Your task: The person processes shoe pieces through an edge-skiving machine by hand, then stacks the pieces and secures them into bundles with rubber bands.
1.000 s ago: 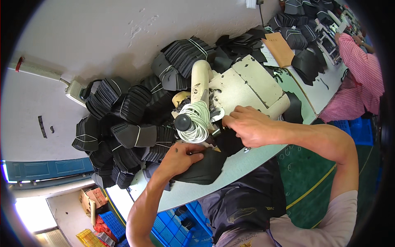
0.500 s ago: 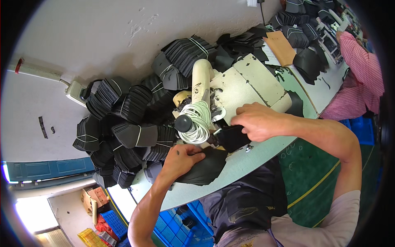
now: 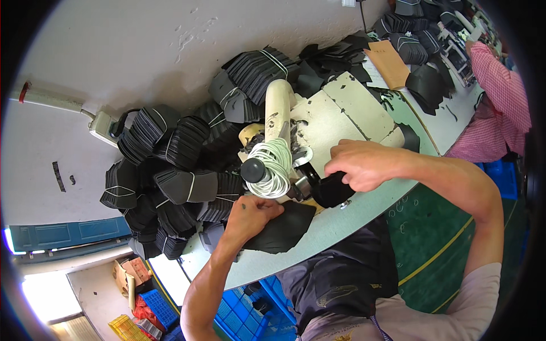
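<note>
Left hand (image 3: pixel 250 217): mine, thumb and fingers drawn together at the upper left of the dark sheet; whether I pinch it or merely press it, I cannot tell.
Right hand (image 3: pixel 364 166): grasping the black piece by its upper right edge, between thumb and fingers.
Dark sheet (image 3: pixel 284 228): flat near the table's front edge, one layer or several, I cannot tell.
Black piece (image 3: pixel 330 192): tilted, just right of the machine's metal parts.
Table (image 3: pixel 364 210): pale green, its edge curving in front of my lap.
Blue crates (image 3: pixel 236 312): below the table.
Machine (image 3: pixel 335 122): cream, paint chipped, its arm beyond my hands; a coil of white cord (image 3: pixel 278 165) hangs behind its black knob (image 3: pixel 253 170).
Bundles (image 3: pixel 186 184): dark cut pieces under pale bands, heaped left of the machine.
Envelope (image 3: pixel 388 65): tan, beyond the machine, to the right.
Co-worker (image 3: pixel 493 79): pink checked sleeve, far right.
</note>
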The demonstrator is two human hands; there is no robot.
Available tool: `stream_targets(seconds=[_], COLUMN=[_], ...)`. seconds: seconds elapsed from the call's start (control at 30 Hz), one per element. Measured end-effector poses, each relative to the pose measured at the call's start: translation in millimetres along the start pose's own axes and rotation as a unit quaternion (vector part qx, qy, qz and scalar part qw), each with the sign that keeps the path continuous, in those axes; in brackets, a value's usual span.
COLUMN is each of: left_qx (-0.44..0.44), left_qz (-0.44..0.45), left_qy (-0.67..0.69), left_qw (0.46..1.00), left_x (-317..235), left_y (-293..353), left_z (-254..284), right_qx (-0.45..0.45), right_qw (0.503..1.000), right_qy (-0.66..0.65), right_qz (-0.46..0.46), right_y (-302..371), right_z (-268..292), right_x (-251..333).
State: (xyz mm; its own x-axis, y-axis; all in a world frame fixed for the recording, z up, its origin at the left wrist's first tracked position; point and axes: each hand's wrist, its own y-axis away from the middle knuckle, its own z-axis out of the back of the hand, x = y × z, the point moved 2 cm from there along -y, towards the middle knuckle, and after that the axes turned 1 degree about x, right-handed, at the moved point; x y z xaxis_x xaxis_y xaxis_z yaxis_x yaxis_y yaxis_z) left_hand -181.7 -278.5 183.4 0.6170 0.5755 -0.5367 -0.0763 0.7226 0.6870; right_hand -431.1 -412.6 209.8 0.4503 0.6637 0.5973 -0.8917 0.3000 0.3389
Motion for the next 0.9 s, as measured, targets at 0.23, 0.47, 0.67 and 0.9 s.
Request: stream_targets(seconds=[0.23,0.47,0.67,0.9], left_qx=[-0.038,-0.007,-0.021,-0.004], left_qz=[-0.16,-0.006,-0.111,-0.018], left_qy=[-0.075,-0.072,-0.105,-0.048], left_qw=[0.984,0.997,0.988,0.999], left_x=[-28.5,-20.0,-30.8,-10.8], left_y=[-0.4,7.7,-2.5,5.4], left_z=[-1.2,6.0,-2.4,4.8], right_qx=[0.025,0.064,0.062,0.057], right_qw=[0.998,0.998,0.994,0.998], right_qy=[0.05,-0.023,-0.04,0.02], right_qz=[0.015,-0.006,0.082,0.021], right_y=[-17.6,-2.4,-18.8,-3.2], right_z=[-9.3,11.6,-7.3,6.7], right_x=[14.8,2.4,10.1,0.6])
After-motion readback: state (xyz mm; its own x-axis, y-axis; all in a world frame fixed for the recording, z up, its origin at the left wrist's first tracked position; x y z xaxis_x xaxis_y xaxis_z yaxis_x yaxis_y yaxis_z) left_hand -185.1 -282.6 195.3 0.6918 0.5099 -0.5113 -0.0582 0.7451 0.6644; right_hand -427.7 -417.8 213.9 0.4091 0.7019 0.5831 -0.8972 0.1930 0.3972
